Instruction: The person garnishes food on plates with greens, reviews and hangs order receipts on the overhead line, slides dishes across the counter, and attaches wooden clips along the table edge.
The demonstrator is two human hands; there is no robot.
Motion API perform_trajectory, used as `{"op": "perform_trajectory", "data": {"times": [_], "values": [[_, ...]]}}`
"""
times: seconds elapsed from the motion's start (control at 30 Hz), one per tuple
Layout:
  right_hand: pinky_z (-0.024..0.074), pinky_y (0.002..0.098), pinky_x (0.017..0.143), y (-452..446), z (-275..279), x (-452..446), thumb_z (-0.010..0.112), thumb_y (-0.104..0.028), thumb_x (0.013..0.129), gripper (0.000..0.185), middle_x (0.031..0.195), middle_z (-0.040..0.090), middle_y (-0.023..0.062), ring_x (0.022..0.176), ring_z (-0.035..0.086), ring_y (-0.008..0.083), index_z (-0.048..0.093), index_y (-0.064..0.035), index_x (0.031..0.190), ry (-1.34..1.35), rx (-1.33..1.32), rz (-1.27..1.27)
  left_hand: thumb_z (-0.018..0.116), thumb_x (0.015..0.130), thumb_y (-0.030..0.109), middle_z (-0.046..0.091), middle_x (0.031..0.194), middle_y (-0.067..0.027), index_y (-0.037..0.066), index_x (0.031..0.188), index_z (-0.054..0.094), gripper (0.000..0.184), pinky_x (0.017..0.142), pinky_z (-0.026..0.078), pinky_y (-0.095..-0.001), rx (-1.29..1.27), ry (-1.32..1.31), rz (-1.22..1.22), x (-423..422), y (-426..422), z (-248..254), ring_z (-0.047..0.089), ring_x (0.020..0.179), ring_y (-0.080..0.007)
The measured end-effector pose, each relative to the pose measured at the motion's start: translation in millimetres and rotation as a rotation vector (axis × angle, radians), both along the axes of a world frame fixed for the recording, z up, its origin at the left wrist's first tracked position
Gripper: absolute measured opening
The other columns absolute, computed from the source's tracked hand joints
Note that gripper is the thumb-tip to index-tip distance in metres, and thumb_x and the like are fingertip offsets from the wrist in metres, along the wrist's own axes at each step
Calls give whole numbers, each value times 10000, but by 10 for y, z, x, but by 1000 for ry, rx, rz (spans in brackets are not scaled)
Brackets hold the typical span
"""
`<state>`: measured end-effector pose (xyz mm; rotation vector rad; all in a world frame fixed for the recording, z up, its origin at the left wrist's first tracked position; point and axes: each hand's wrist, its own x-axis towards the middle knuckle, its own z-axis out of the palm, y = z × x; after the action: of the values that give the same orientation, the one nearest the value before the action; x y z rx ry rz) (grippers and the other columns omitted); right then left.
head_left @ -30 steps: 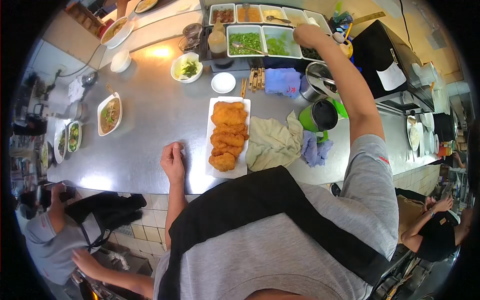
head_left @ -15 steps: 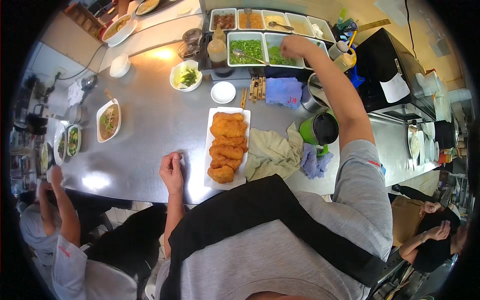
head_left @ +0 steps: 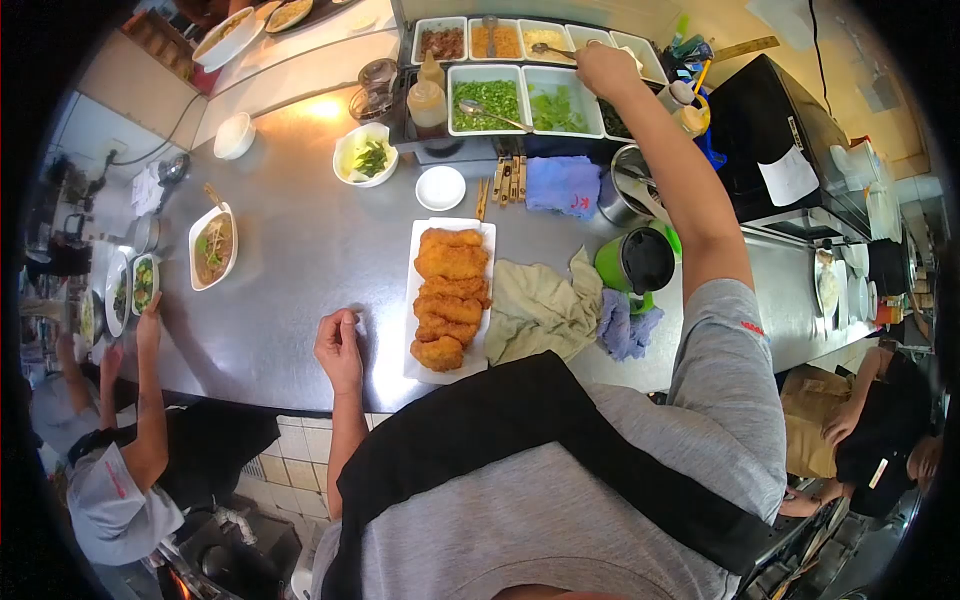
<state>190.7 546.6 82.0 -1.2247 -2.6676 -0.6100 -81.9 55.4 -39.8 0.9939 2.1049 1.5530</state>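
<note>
My right hand [head_left: 608, 72] reaches over the back row of trays, its fingers closed at the handle end of a metal spoon [head_left: 548, 48]. The spoon's bowl rests in a tray of pale yellow minced topping [head_left: 543, 36]. Below the hand is a tray of leafy green herbs [head_left: 558, 108], beside a tray of chopped green onion [head_left: 485, 98] with its own spoon. My left hand [head_left: 340, 352] hangs loosely curled at the counter's front edge, nothing visible in it. To its right, a white rectangular plate [head_left: 412, 300] carries several golden fried cutlets [head_left: 450, 300].
A folded beige cloth [head_left: 540, 305], a green lidded cup [head_left: 640, 262] and a blue towel [head_left: 563, 186] lie right of the plate. A soup bowl [head_left: 213, 247] and a bowl of greens [head_left: 366, 158] stand on the counter. Co-workers are at both sides; one person's hand [head_left: 150, 318] touches a vegetable dish.
My right hand has moved up from the leafy herb tray to the spoon in the back row. My left hand stays nearly still. The co-worker at left has reached to a vegetable dish.
</note>
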Motion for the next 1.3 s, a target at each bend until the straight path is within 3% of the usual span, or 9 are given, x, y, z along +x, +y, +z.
{"op": "perform_trajectory", "data": {"times": [0.2, 0.33, 0.43, 0.63, 0.77, 0.87, 0.97, 1.17, 1.3], "values": [[495, 475, 710, -268, -64, -140, 564, -175, 774, 183, 925, 673, 138, 849, 652, 335, 683, -54, 842, -413, -475, 37, 572, 907, 131, 577, 793, -21, -3, 856, 641, 159, 596, 402, -209, -6, -40, -3, 32, 15, 66, 495, 686, -71], [413, 452, 845, -473, -223, -152, 599, -174, 752, 159, 939, 678, 128, 910, 647, 280, 693, -80, 838, -433, -291, 18, 579, 903, 130, 578, 793, -27, -7, 861, 643, 157, 614, 412, -218, -14, -7, -5, 30, 20, 84, 510, 696, -81], [450, 422, 798, -423, -108, -142, 609, -170, 741, 180, 931, 682, 128, 883, 651, 286, 696, -64, 859, -423, -309, 22, 585, 897, 129, 581, 794, -32, -9, 865, 644, 153, 629, 419, -223, -7, 13, -7, 13, 8, 48, 521, 707, -91], [482, 346, 665, -59, 446, 0, 644, -168, 736, 155, 752, 674, 112, 705, 632, 234, 691, -39, 808, -77, -741, 190, 592, 891, 127, 588, 798, -38, -7, 868, 644, 146, 643, 425, -234, -15, -14, -26, 16, 16, 83, 527, 718, -102], [480, 355, 692, 66, 438, 84, 653, -205, 760, 214, 778, 668, 132, 730, 633, 225, 691, -41, 893, 203, -951, 129, 593, 891, 132, 588, 795, -40, -7, 870, 646, 151, 649, 428, -244, -15, 10, -27, -2, 3, 54, 527, 718, -107], [483, 382, 705, 16, 269, 30, 631, -201, 769, 212, 808, 666, 152, 753, 636, 274, 690, -57, 912, 34, -540, -6, 590, 892, 133, 588, 792, -41, -9, 868, 647, 154, 658, 429, -244, -1, -29, -17, 17, 8, 68, 532, 725, -110], [500, 410, 744, 106, 90, 64, 572, -189, 763, 208, 845, 663, 184, 793, 634, 338, 703, -69, 873, 121, -292, -68, 587, 893, 130, 589, 797, -44, -10, 872, 647, 154, 670, 432, -241, 7, -51, -24, 18, 6, 74, 538, 736, -111], [505, 405, 728, -57, 40, -57, 588, -178, 742, 144, 829, 663, 132, 783, 631, 322, 695, -98, 798, 23, -429, 171, 581, 892, 111, 584, 813, -34, -9, 881, 640, 134, 669, 432, -227, -1, -47, -34, 11, 8, 73, 536, 741, -101], [488, 411, 687, -145, -212, -132, 625, -197, 743, 98, 854, 618, 120, 800, 609, 317, 668, -126, 795, -5, -241, 261, 579, 892, 103, 583, 815, -31, -7, 878, 639, 126, 665, 432, -225, -16, -42, -27, 0, 1, 53, 530, 736, -98]]}}
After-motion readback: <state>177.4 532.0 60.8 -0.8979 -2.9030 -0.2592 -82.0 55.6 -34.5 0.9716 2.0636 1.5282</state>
